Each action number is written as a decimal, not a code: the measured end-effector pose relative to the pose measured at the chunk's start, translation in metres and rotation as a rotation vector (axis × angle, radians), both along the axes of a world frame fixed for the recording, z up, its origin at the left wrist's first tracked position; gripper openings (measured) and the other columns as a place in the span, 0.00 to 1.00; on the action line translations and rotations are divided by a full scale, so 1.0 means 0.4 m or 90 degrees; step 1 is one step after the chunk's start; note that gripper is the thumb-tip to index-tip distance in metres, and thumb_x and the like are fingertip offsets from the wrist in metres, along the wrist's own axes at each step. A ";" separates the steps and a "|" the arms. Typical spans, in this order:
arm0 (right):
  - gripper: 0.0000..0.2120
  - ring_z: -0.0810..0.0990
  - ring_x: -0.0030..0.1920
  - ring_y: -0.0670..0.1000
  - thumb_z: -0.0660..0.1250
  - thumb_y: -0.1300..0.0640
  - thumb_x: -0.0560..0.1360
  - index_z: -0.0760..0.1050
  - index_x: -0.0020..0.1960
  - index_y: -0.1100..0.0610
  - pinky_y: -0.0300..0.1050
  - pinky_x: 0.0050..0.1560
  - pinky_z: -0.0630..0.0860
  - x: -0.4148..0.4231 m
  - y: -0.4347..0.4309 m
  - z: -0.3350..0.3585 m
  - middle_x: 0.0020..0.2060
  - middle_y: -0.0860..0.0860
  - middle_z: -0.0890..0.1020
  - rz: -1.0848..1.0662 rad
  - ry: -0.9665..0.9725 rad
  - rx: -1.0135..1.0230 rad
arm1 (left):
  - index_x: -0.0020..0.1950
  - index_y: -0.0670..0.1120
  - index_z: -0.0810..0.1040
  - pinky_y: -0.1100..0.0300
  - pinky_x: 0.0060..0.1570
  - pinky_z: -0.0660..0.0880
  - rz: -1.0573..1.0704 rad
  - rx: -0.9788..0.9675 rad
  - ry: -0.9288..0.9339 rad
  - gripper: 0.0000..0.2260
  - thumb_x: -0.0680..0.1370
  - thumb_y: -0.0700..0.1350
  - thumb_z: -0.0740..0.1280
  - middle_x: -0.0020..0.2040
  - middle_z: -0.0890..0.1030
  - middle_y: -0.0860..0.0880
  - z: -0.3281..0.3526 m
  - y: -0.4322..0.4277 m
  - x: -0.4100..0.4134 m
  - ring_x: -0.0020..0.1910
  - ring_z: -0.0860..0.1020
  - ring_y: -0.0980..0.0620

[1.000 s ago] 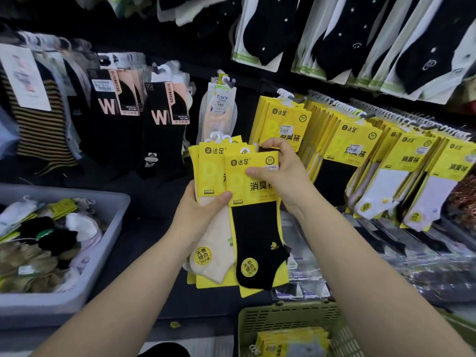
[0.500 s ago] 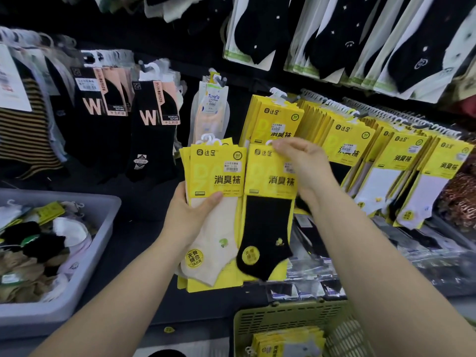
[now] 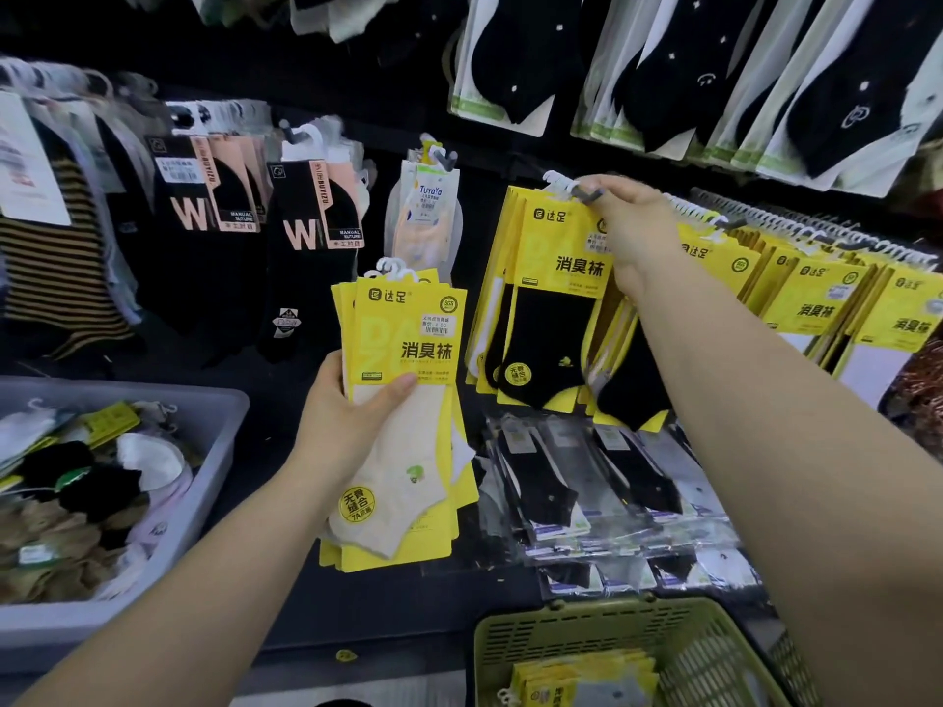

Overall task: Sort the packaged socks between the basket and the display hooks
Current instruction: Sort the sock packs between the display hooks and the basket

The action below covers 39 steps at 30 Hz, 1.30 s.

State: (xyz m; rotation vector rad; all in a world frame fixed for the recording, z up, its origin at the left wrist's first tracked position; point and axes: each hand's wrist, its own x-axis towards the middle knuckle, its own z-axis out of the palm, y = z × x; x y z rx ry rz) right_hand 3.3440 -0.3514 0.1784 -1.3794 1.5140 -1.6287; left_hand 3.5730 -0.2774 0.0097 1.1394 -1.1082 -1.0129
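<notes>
As the black-sock pack [image 3: 551, 318] is pinched at its hanger by the right hand [image 3: 630, 232] for threading onto the display hook [image 3: 587, 193], spare cream-sock packs [image 3: 403, 415] are gripped in the left hand [image 3: 347, 426].

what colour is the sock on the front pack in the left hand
Cream, the sock on a yellow card; head view shows it best.

Right of the right grip [image 3: 633, 232], crowded rows of yellow packs [image 3: 816, 298] bar the way, and black sock packs [image 3: 663, 68] hang close above. Left of it a dark gap opens before the TuyaYa pack [image 3: 426, 216]. Below the left grip [image 3: 347, 415] lies bare shelf [image 3: 408, 604].
</notes>
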 end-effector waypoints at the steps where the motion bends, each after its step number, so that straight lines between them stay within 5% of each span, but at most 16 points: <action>1: 0.08 0.77 0.52 0.50 0.69 0.57 0.74 0.80 0.38 0.47 0.44 0.44 0.76 0.003 -0.004 0.002 0.43 0.44 0.81 -0.007 -0.016 0.009 | 0.49 0.59 0.73 0.72 0.27 0.73 -0.003 0.004 0.001 0.13 0.70 0.53 0.74 0.45 0.82 0.57 0.003 0.001 -0.003 0.38 0.81 0.66; 3: 0.08 0.77 0.54 0.50 0.68 0.59 0.74 0.81 0.39 0.49 0.45 0.48 0.77 0.011 -0.011 0.006 0.45 0.45 0.82 -0.035 -0.059 0.015 | 0.49 0.60 0.73 0.70 0.30 0.74 -0.011 0.013 0.002 0.13 0.70 0.54 0.74 0.45 0.82 0.58 0.010 0.002 -0.012 0.38 0.81 0.65; 6: 0.06 0.74 0.49 0.45 0.68 0.60 0.74 0.76 0.51 0.54 0.34 0.41 0.70 0.024 0.007 -0.005 0.46 0.45 0.77 -0.145 -0.105 -0.050 | 0.49 0.60 0.73 0.69 0.32 0.74 -0.026 0.012 0.014 0.13 0.69 0.55 0.75 0.44 0.83 0.59 0.023 0.002 -0.027 0.39 0.82 0.64; 9: 0.07 0.72 0.42 0.41 0.66 0.59 0.75 0.71 0.52 0.55 0.30 0.36 0.67 0.062 0.069 -0.067 0.44 0.45 0.74 -0.117 -0.113 -0.080 | 0.51 0.58 0.75 0.63 0.37 0.78 -0.045 0.011 0.057 0.15 0.69 0.55 0.75 0.45 0.84 0.58 0.032 0.000 -0.042 0.41 0.83 0.60; 12: 0.17 0.74 0.44 0.41 0.71 0.47 0.71 0.70 0.53 0.52 0.36 0.39 0.68 0.126 0.141 -0.152 0.47 0.47 0.76 0.046 0.054 0.047 | 0.54 0.56 0.76 0.55 0.43 0.80 -0.081 0.011 0.101 0.19 0.66 0.56 0.76 0.48 0.85 0.56 0.038 0.002 -0.068 0.45 0.84 0.54; 15: 0.20 0.79 0.44 0.49 0.76 0.48 0.66 0.69 0.50 0.51 0.44 0.42 0.77 0.150 0.174 -0.185 0.44 0.49 0.78 0.080 0.104 0.019 | 0.54 0.58 0.76 0.56 0.43 0.81 -0.107 -0.015 0.111 0.22 0.63 0.57 0.77 0.49 0.85 0.55 0.044 0.013 -0.096 0.47 0.84 0.54; 20: 0.16 0.84 0.39 0.47 0.75 0.61 0.68 0.71 0.48 0.53 0.40 0.36 0.80 0.097 0.171 -0.171 0.41 0.49 0.84 0.163 -0.011 0.044 | 0.57 0.54 0.75 0.63 0.39 0.80 -0.127 -0.011 0.181 0.24 0.63 0.57 0.74 0.50 0.85 0.55 0.032 0.019 -0.113 0.48 0.84 0.54; 23: 0.17 0.84 0.43 0.52 0.72 0.69 0.69 0.72 0.51 0.54 0.51 0.44 0.82 0.054 0.166 -0.160 0.43 0.53 0.84 0.214 -0.088 0.090 | 0.55 0.56 0.75 0.67 0.40 0.78 -0.121 -0.005 0.145 0.21 0.64 0.60 0.71 0.49 0.84 0.58 0.025 0.022 -0.120 0.48 0.83 0.59; 27: 0.15 0.82 0.48 0.57 0.71 0.69 0.69 0.79 0.50 0.52 0.57 0.54 0.78 -0.016 0.160 -0.115 0.49 0.58 0.83 0.199 -0.144 0.106 | 0.60 0.52 0.75 0.57 0.50 0.78 -0.085 0.001 0.076 0.17 0.73 0.53 0.70 0.53 0.83 0.55 0.014 0.009 -0.108 0.52 0.82 0.55; 31: 0.07 0.84 0.38 0.51 0.73 0.61 0.70 0.80 0.46 0.55 0.47 0.36 0.80 -0.041 0.145 -0.068 0.37 0.51 0.85 0.136 -0.202 0.066 | 0.55 0.58 0.74 0.63 0.42 0.75 -0.021 0.000 0.048 0.11 0.75 0.52 0.70 0.51 0.82 0.58 0.008 -0.008 -0.076 0.49 0.80 0.60; 39: 0.06 0.85 0.36 0.51 0.73 0.64 0.68 0.83 0.41 0.54 0.45 0.31 0.79 -0.030 0.129 -0.035 0.38 0.53 0.86 0.169 -0.077 0.111 | 0.56 0.56 0.72 0.64 0.41 0.75 0.000 -0.012 -0.005 0.14 0.74 0.52 0.71 0.51 0.82 0.58 0.009 -0.010 -0.046 0.48 0.81 0.61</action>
